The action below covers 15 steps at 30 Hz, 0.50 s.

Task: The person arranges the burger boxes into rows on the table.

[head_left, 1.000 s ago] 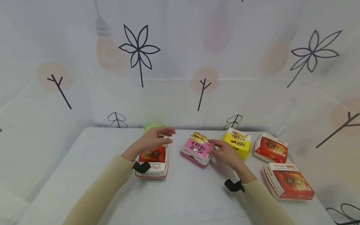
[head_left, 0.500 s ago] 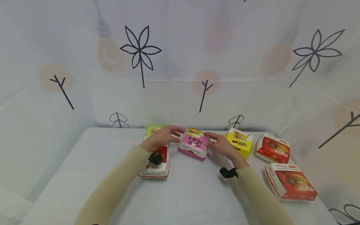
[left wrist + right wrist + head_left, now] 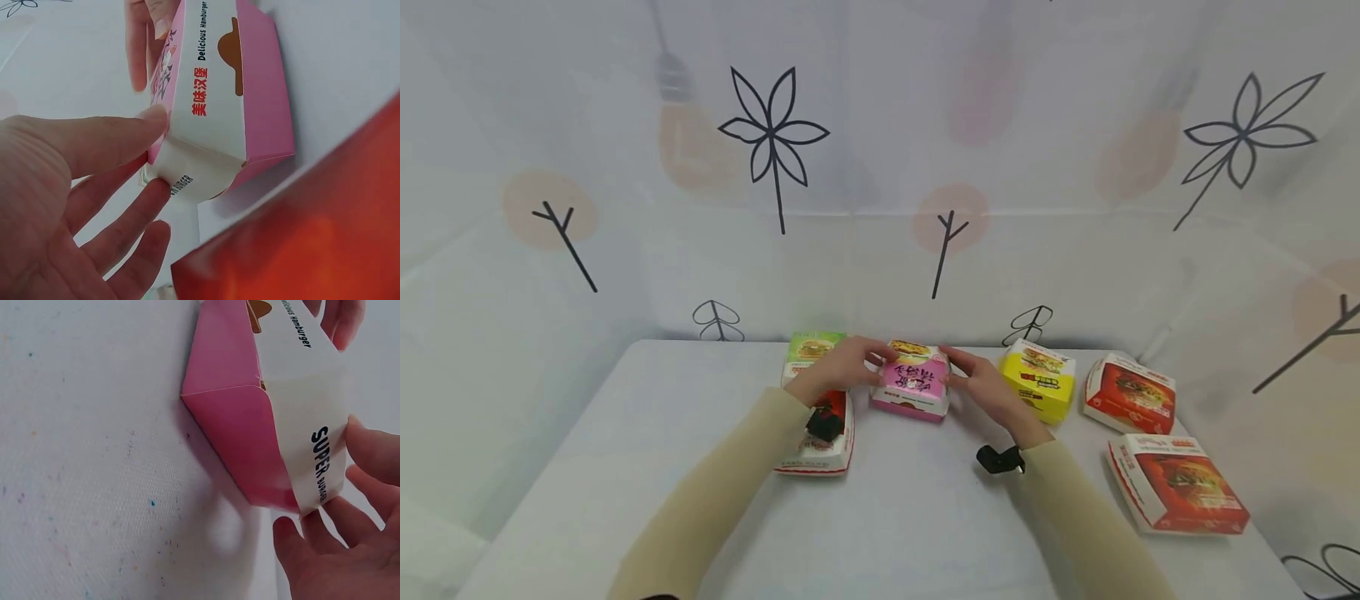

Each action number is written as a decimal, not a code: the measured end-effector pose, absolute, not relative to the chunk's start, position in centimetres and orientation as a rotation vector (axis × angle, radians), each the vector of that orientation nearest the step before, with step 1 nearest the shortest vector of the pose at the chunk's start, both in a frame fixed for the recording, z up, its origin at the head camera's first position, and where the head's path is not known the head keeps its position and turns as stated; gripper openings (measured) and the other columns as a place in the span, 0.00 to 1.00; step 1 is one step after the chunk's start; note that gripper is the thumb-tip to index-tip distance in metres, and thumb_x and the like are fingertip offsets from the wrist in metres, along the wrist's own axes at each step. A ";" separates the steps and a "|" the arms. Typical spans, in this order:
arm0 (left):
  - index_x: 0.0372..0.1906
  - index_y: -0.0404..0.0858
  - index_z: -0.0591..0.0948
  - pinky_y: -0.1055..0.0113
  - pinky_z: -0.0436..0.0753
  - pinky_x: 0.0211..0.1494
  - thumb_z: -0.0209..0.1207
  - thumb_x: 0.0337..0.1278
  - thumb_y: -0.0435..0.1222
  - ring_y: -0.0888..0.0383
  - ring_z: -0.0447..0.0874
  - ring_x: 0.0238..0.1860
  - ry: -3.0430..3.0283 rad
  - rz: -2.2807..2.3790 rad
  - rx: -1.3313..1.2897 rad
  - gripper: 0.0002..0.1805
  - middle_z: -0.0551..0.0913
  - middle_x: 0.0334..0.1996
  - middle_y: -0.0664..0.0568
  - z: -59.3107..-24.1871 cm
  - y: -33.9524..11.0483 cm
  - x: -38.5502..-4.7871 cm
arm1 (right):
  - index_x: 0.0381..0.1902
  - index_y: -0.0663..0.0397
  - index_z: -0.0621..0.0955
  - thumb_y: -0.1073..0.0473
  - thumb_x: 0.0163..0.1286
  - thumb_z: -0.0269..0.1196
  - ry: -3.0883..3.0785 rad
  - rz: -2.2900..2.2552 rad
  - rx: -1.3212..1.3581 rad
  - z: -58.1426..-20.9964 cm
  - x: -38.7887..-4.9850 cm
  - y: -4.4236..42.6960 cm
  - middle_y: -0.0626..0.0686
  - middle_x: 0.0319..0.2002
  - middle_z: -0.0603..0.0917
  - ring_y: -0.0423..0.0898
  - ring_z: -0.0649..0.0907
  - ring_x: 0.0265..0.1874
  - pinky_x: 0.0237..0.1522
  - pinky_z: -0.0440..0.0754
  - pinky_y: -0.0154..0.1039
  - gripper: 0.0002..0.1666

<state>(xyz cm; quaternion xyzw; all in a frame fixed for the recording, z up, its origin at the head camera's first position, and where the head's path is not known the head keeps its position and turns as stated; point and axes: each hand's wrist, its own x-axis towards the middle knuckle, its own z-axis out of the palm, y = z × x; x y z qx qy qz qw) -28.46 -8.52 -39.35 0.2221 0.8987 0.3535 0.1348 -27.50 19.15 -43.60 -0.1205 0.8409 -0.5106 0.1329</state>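
Observation:
A pink and white burger box (image 3: 913,383) sits on the white table near the back, its top showing black lettering and a burger picture. My left hand (image 3: 841,367) holds its left side, thumb on the top edge and fingers at the side, as the left wrist view shows. On the opposite side my right hand (image 3: 988,390) grips the box by thumb and fingers near the white "SUPER BURGER" panel (image 3: 319,450). Beneath my left wrist lies a red and white burger box (image 3: 816,458), partly covered by that arm. Behind it is a green-topped box (image 3: 816,345).
Right of the pink box stands a yellow burger box (image 3: 1037,379). Two more red boxes, one farther back (image 3: 1131,396) and one nearer (image 3: 1183,487), lie along the right edge of the table (image 3: 887,533). A patterned white cloth (image 3: 865,167) hangs behind.
My left hand has come right onto the pink box. The box has turned square to the table and shifted slightly left and back, with my right hand following it.

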 end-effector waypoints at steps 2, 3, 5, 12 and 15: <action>0.59 0.46 0.82 0.56 0.75 0.63 0.69 0.56 0.31 0.53 0.78 0.58 2.613 1.011 0.616 0.24 0.81 0.57 0.53 -39.4 -8.4 -28.4 | 0.77 0.41 0.63 0.58 0.76 0.58 2.428 -1.490 -0.347 -43.5 -27.4 19.1 0.52 0.76 0.60 0.56 0.54 0.76 0.73 0.52 0.59 0.35; 0.59 0.46 0.82 0.56 0.75 0.63 0.70 0.55 0.31 0.53 0.78 0.58 2.618 1.004 0.605 0.24 0.81 0.57 0.53 -39.3 -8.3 -28.4 | 0.77 0.41 0.62 0.58 0.76 0.57 2.419 -1.497 -0.348 -43.5 -27.3 19.0 0.52 0.77 0.60 0.56 0.54 0.76 0.73 0.52 0.59 0.35; 0.59 0.47 0.82 0.56 0.75 0.63 0.71 0.54 0.32 0.53 0.77 0.58 2.627 0.991 0.585 0.26 0.81 0.57 0.53 -39.3 -8.2 -28.4 | 0.77 0.41 0.62 0.57 0.76 0.56 2.405 -1.509 -0.346 -43.5 -27.4 18.9 0.51 0.77 0.60 0.56 0.53 0.77 0.73 0.51 0.60 0.34; 0.59 0.49 0.83 0.55 0.75 0.62 0.72 0.52 0.32 0.53 0.77 0.58 2.662 0.947 0.567 0.26 0.80 0.58 0.53 -39.6 -7.9 -28.7 | 0.77 0.40 0.63 0.54 0.76 0.56 2.405 -1.517 -0.331 -43.6 -27.3 18.7 0.49 0.77 0.59 0.56 0.52 0.77 0.73 0.49 0.62 0.33; 0.58 0.48 0.83 0.55 0.75 0.62 0.72 0.52 0.31 0.53 0.77 0.58 2.658 0.953 0.568 0.26 0.80 0.58 0.53 -39.6 -7.9 -28.6 | 0.76 0.39 0.64 0.50 0.75 0.58 2.404 -1.531 -0.298 -43.8 -27.3 18.5 0.49 0.77 0.60 0.56 0.52 0.77 0.73 0.49 0.63 0.34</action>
